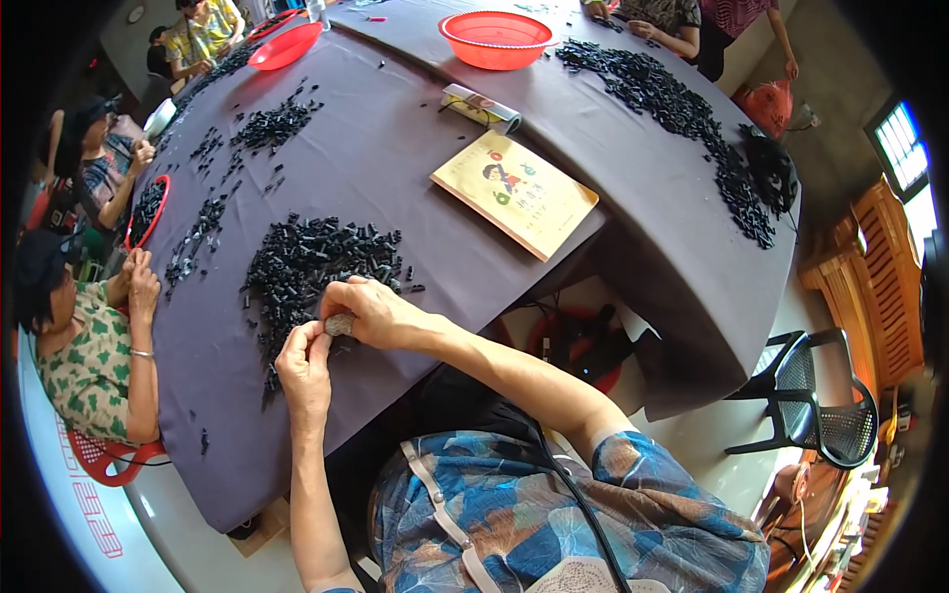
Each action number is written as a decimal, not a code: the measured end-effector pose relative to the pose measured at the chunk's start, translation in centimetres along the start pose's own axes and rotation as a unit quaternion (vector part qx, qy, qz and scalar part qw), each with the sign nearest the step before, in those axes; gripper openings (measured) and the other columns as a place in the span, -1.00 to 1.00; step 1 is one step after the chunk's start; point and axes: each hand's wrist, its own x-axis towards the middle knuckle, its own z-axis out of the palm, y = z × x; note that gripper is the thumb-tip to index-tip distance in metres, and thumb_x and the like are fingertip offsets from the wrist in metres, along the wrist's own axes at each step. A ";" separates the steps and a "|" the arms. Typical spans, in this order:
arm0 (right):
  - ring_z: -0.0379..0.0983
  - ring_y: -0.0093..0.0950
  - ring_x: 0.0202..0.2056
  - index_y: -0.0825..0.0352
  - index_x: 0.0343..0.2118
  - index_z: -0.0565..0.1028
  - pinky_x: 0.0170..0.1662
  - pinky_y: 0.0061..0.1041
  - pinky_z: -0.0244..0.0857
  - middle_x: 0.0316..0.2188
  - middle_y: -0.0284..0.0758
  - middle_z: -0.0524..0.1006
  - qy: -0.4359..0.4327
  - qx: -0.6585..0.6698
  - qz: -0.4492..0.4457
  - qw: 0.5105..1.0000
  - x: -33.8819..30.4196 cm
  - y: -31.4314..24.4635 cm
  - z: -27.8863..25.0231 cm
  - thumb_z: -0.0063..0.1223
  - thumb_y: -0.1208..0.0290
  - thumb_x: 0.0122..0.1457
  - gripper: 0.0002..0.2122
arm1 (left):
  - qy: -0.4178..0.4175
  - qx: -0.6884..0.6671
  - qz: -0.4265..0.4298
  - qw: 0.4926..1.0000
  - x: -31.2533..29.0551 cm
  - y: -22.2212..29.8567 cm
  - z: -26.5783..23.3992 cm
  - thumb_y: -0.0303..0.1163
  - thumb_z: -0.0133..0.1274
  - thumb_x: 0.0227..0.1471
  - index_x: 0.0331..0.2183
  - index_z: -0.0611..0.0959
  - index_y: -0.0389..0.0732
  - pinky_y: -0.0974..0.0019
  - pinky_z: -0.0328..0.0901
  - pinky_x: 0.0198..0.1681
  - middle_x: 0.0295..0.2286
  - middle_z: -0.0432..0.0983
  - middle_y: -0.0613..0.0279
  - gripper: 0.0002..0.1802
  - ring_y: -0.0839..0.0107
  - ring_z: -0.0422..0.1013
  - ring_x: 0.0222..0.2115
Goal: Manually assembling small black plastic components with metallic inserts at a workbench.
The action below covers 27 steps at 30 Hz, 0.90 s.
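My left hand and my right hand meet at the near edge of a heap of small black tubular pieces, on a dark grey tablecloth. Both hands are closed, their fingertips pinched together and touching. At the right hand's thumb and fingers shows a small grey, rough-looking thing; I cannot tell whether it is held or wrapped round the thumb. Whatever the left fingertips pinch is too small or hidden to make out. More black pieces lie loose just left of the heap.
A yellow booklet and a rolled magazine lie right of the heap. Red basins stand farther back. Another black heap covers the right table. People sit along the left side, one with a patterned sleeve. A black chair stands right.
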 end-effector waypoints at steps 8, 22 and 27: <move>0.38 -0.27 -0.32 0.28 -0.48 0.50 -0.25 -0.33 0.28 -0.54 -0.35 0.50 0.049 -0.065 -0.071 0.994 0.0 1.0 0.7 0.12 0.58 -0.19 -0.86 | 0.033 0.093 0.002 0.995 0.0 -0.1 1.4 -0.39 -0.06 0.16 -0.30 0.57 -0.35 0.31 0.35 -0.32 -0.43 0.54 0.09 -0.79 0.36 0.44 -0.45; 0.23 -0.45 -0.29 0.19 -0.52 0.46 -0.17 -0.44 0.07 -0.51 -0.47 0.40 0.073 -0.253 -0.131 0.956 -0.6 1.8 0.7 0.11 0.39 -0.10 -0.93 | -0.013 0.182 0.018 0.983 0.8 -0.2 1.6 -0.23 -0.16 0.22 -0.32 0.54 -0.35 0.19 0.32 -0.37 -0.45 0.53 -0.05 -0.65 0.12 0.47 -0.44; 0.25 -0.45 -0.28 0.18 -0.53 0.46 -0.18 -0.41 0.10 -0.50 -0.48 0.41 0.077 -0.238 -0.159 0.955 -0.1 0.2 2.0 0.09 0.36 -0.09 -0.93 | -0.002 0.022 -0.078 0.997 0.7 -2.7 -0.1 -0.24 -0.15 0.25 -0.31 0.55 -0.34 0.47 0.21 -0.49 -0.55 0.40 0.36 -0.66 0.56 0.29 -0.56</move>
